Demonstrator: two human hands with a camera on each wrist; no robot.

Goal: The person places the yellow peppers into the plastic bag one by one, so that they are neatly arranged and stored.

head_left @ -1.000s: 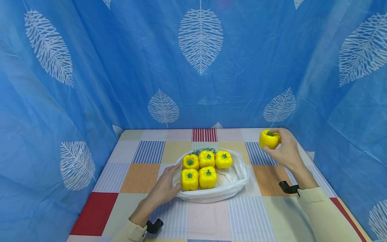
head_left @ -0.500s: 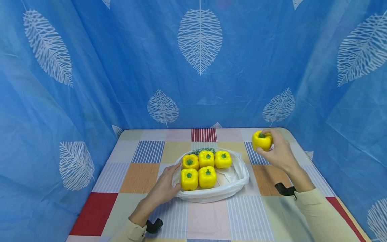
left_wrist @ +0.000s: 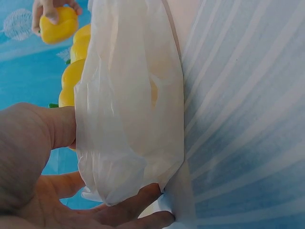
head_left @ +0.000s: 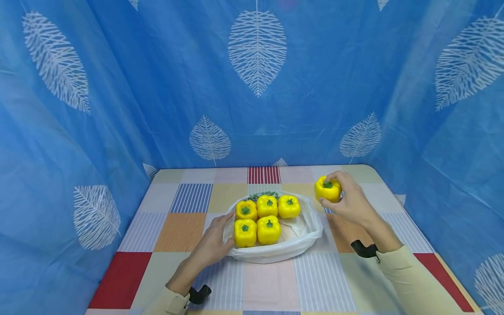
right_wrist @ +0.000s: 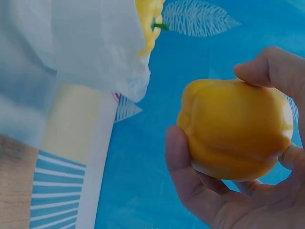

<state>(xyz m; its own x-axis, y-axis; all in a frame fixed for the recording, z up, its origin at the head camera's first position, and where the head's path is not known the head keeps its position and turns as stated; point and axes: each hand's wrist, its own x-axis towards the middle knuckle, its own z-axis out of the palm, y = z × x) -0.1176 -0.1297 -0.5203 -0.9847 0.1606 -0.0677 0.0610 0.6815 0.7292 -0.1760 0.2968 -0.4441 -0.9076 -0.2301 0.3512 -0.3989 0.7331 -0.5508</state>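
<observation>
In the head view a white plastic bag (head_left: 271,257) lies with its mouth rolled wide on the table. Several yellow bell peppers (head_left: 269,230) with green stems sit inside it, mostly toward its left and back. My left hand (head_left: 213,243) holds the bag's left end; in the left wrist view its thumb (left_wrist: 62,126) is at the rim and other fingers lie along the side. My right hand (head_left: 351,202) grips one more yellow bell pepper (head_left: 327,189) between thumb and fingers, raised to the right of the bag. That pepper (right_wrist: 233,129) looks glossy in the right wrist view.
A patchwork tablecloth (head_left: 185,201) covers the table. Blue curtain (head_left: 299,109) with white leaf prints stands behind and along both sides. The bag's right part shows bare white plastic (head_left: 301,225) inside.
My right hand has moved left and slightly nearer with its bell pepper, closer to the bag. The left hand and the bag have stayed in place.
</observation>
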